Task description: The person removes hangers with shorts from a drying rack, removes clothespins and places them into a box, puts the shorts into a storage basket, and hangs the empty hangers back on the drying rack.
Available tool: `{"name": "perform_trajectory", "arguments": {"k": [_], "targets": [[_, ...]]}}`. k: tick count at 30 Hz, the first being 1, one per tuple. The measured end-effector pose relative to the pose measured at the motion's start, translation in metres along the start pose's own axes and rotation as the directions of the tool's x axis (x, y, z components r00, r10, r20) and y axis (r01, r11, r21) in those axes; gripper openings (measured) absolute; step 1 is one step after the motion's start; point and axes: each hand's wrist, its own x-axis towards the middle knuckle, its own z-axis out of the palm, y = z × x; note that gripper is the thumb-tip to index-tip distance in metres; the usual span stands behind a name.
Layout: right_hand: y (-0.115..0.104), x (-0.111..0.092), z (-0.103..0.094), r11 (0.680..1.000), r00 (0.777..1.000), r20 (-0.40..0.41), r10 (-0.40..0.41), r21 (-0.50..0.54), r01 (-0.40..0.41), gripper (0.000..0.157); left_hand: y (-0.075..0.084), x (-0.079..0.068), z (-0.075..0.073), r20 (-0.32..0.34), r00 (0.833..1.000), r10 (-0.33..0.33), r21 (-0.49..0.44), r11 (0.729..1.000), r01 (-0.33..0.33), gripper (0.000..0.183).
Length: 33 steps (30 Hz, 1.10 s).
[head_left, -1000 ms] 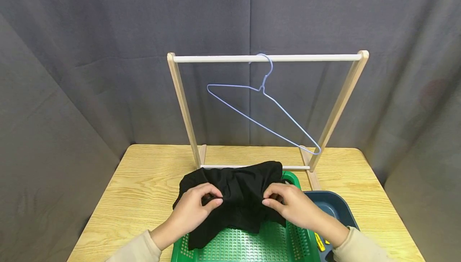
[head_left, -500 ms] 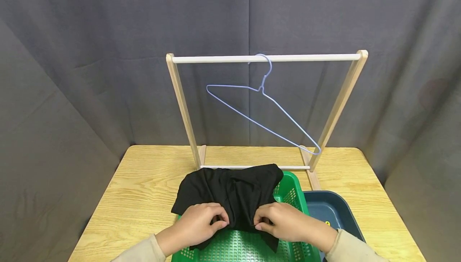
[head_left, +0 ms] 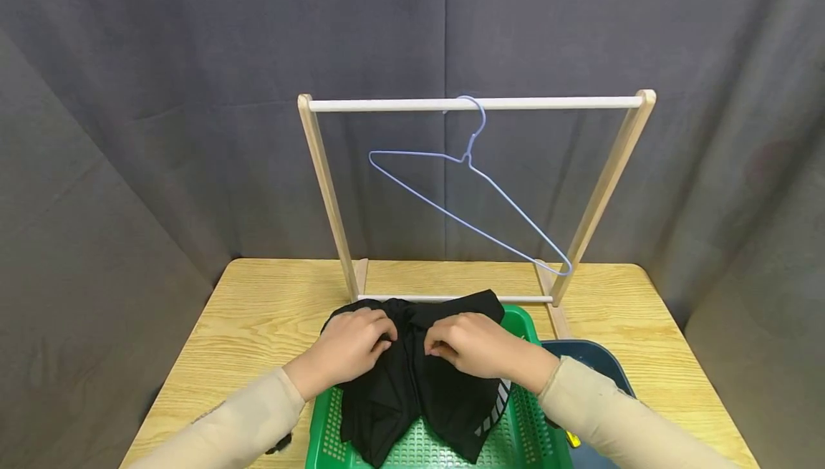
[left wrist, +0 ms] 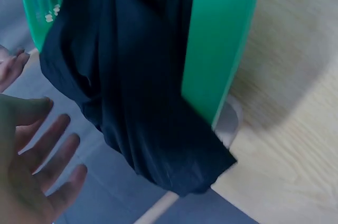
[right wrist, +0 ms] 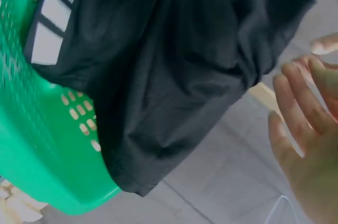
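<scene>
Black shorts point(head_left: 387, 404) lie spread over a green plastic basket point(head_left: 317, 429), both legs toward me and pale slanted stripes near one hem. In the left wrist view, the black cloth point(left wrist: 142, 76) drapes past the basket's end. My left hand point(head_left: 353, 344) hovers over the upper left of the shorts, its fingers spread and apart from the fabric in its own wrist view. Over the upper right is my right hand point(head_left: 469, 344); the right wrist view shows its fingers loosely extended beside the waist end, holding nothing.
Behind the basket stands a wooden rack with a white top bar point(head_left: 387, 105). A light blue hanger point(head_left: 445, 213) hangs from it, tilted down to the right. A dark blue tray point(head_left: 599, 358), partly behind my right sleeve, holds something yellow point(head_left: 572, 440).
Both hands have let go of the black cloth they pinched and moved up and away from me. The shorts now lie flatter, legs toward me, with the stripes showing.
</scene>
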Motion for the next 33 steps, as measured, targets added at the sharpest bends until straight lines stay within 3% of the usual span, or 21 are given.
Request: {"name": "perform_trajectory", "arguments": {"k": [5,11,15,20,27,33], "targets": [[0.012,0.011,0.01,0.99,0.991,-0.118,0.064,-0.118,-0.078,0.009,-0.015,0.014,0.007,-0.021,1.0,-0.012,0.159,0.987,0.015,0.017],[0.02,0.022,0.026,0.948,0.951,-0.235,0.203,-0.197,-0.251,0.014,-0.033,0.02,0.014,0.066,0.985,-0.162,0.223,0.964,0.144,0.03],[0.032,0.023,0.037,0.913,0.941,-0.228,0.249,-0.268,-0.306,0.024,-0.044,0.021,0.018,0.078,0.968,-0.239,0.212,0.953,0.218,0.029],[0.047,0.022,0.047,0.888,0.945,-0.206,0.255,-0.338,-0.313,0.033,-0.056,0.018,0.024,0.058,0.955,-0.29,0.2,0.941,0.273,0.024],[0.058,0.028,0.048,0.88,0.943,-0.236,0.234,-0.361,-0.308,0.022,-0.062,0.016,0.027,0.047,0.94,-0.339,0.145,0.933,0.329,0.015],[0.058,0.03,0.044,0.883,0.938,-0.242,0.249,-0.34,-0.322,0.015,-0.057,0.019,0.022,-0.004,0.942,-0.336,0.06,0.94,0.336,0.006]]}}
